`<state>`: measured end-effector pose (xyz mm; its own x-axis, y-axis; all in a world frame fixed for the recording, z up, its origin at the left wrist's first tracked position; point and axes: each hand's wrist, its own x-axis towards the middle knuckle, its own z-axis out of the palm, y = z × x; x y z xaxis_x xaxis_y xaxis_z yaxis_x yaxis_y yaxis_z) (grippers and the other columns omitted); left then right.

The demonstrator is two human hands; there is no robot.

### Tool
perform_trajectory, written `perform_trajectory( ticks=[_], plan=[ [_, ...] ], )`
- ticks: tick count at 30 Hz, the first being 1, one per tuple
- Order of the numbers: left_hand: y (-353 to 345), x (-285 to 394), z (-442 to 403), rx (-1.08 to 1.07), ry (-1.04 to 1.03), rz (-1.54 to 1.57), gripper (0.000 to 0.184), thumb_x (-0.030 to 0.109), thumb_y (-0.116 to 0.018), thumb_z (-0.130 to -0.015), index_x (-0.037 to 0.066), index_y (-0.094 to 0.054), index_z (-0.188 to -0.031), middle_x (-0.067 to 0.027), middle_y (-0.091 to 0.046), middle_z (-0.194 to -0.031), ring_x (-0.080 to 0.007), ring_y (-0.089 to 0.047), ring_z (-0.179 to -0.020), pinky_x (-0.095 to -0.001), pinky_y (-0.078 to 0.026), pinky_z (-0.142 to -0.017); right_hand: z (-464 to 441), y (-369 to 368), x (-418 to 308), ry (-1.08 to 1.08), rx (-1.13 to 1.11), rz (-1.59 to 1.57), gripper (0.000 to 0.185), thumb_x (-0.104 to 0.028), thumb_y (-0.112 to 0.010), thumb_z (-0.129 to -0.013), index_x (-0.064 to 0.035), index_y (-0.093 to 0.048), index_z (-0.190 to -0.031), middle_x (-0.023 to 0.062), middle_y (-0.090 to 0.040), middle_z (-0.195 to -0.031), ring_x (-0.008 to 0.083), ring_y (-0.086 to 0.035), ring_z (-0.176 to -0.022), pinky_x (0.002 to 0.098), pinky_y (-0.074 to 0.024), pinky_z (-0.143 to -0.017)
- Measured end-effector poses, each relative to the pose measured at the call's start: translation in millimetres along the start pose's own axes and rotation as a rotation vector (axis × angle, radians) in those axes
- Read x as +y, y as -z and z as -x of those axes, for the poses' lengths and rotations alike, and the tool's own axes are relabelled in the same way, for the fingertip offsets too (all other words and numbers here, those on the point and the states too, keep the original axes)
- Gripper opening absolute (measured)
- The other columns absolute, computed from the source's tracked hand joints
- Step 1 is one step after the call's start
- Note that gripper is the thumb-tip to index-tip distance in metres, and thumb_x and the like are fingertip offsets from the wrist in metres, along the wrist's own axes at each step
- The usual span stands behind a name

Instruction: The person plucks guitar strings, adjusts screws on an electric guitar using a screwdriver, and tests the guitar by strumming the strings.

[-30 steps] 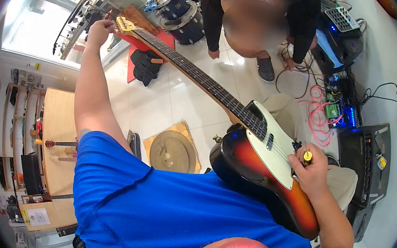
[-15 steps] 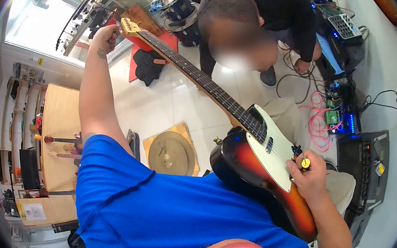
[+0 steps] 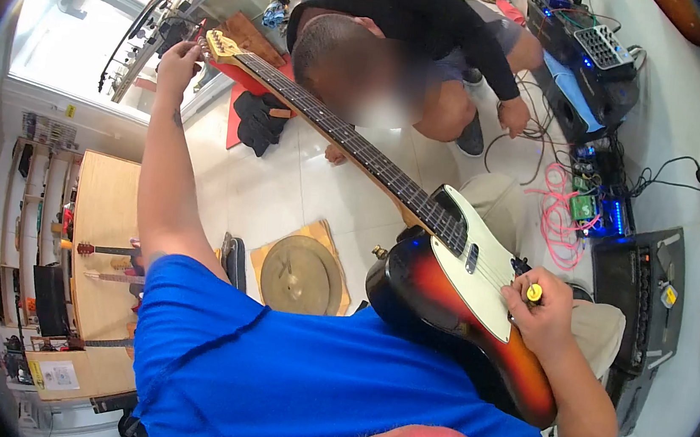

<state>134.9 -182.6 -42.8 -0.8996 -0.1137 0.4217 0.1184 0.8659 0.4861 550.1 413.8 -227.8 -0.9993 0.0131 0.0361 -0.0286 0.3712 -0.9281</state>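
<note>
A sunburst electric guitar [image 3: 437,283] with a cream pickguard lies across my lap, its neck slanting up to the left. At the headstock [image 3: 223,49], my left hand [image 3: 180,66] is closed with its fingertips on a tuning peg [image 3: 204,44]. Down by the bridge end, my right hand [image 3: 541,314] is closed around a yellow-handled screwdriver [image 3: 535,293]. Only the handle's yellow end shows clearly; my fingers hide its shaft and tip. The hand rests against the guitar's body beside the strings.
A person in a black top [image 3: 406,11] crouches beyond the neck, one hand near cables [image 3: 540,119]. Cymbals [image 3: 301,273] lie on a board on the floor. Pedals and electronics [image 3: 599,198], a pink cable [image 3: 557,215] and an amplifier [image 3: 637,291] stand right.
The crouching person has shifted left and lower, one hand now on the floor behind the neck. My left hand has turned slightly at the peg; the guitar has moved slightly left.
</note>
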Motion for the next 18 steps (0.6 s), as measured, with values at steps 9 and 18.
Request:
perform_trajectory(
  ticks=[9, 18],
  plan=[
    [20, 45, 23, -0.110, 0.157, -0.331, 0.040, 0.036, -0.069, -0.094, -0.002, -0.072, -0.083, -0.0071, -0.068, -0.071, -0.0132, -0.057, -0.051, -0.0307, -0.042, -0.049, 1, 13, -3, 0.234, 0.006, 0.141, 0.033, -0.015, -0.084, -0.080, -0.0054, -0.052, -0.078, 0.0128, -0.052, -0.069, 0.0342, -0.052, -0.062, 0.0424, -0.0420, -0.057],
    [34, 43, 31, -0.136, -0.509, -0.996, 0.022, 0.014, -0.062, -0.097, 0.009, -0.075, -0.114, -0.0174, -0.074, -0.104, -0.0369, -0.071, -0.097, -0.0446, -0.055, -0.081, 4, 14, 0, 0.271, -0.075, 0.083, 0.029, -0.020, -0.080, -0.084, -0.0046, -0.055, -0.080, 0.0153, -0.057, -0.077, 0.0374, -0.058, -0.072, 0.0460, -0.0462, -0.065]
  ],
)
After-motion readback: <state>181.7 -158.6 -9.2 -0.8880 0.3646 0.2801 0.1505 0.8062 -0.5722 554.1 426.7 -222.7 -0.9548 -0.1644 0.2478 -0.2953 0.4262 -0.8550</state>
